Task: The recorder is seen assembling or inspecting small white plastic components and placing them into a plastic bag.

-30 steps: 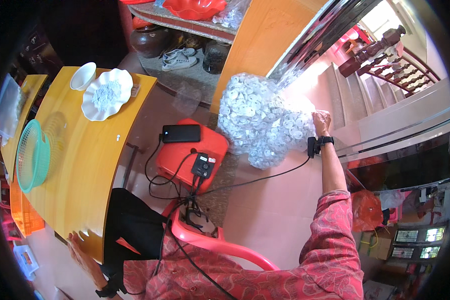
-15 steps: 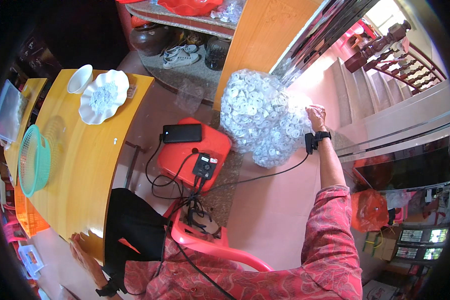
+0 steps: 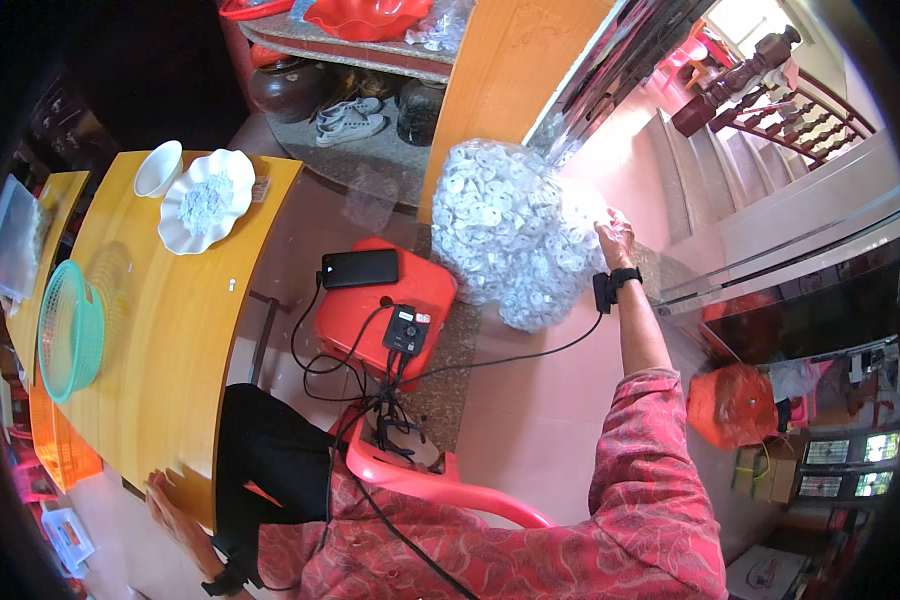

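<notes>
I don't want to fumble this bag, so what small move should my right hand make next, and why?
Perhaps firm up the right hand on the clear bag: its fingers are at the bag's side, though their grip is unclear, and the left hand is away at the table, giving no support.

Apparently one disc-filled bag [image 3: 500,215], two white dishes [image 3: 157,172], one green basket [image 3: 89,335].

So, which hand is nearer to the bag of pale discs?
The right hand, at the right side of the bag of pale discs; the left hand is by the edge of the yellow table.
</notes>
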Available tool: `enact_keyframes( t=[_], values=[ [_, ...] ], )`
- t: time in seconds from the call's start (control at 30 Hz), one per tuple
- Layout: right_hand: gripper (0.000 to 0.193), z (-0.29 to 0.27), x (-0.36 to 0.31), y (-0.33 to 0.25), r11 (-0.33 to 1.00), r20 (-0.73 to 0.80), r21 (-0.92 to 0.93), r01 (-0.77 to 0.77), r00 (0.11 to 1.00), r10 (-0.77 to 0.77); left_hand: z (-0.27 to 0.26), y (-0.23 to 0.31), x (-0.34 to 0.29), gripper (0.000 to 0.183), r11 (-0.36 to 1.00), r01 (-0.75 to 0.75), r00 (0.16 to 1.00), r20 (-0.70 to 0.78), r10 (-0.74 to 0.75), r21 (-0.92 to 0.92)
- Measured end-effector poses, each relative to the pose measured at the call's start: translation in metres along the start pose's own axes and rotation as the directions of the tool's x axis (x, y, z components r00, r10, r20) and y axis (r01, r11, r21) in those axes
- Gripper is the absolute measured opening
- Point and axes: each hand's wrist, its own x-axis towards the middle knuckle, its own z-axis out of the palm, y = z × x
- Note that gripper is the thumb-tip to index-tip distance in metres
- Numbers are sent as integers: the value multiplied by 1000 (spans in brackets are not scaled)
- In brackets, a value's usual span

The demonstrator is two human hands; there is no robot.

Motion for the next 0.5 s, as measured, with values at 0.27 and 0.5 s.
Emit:
enact_keyframes(
  t=[0.27, 0.5],
  values=[
    [44, -6, -92, 1, 968, 102, -250, -27, 993, 54, -2, -9, -3, 49, 999, 4, 999, -54, -7, -49],
    [45, -5, -95, 17, 962, 170, -258, 94, 984, -50, 9, 6, -7, 47, 992, -46, 999, -11, 48, 114]
  ],
)
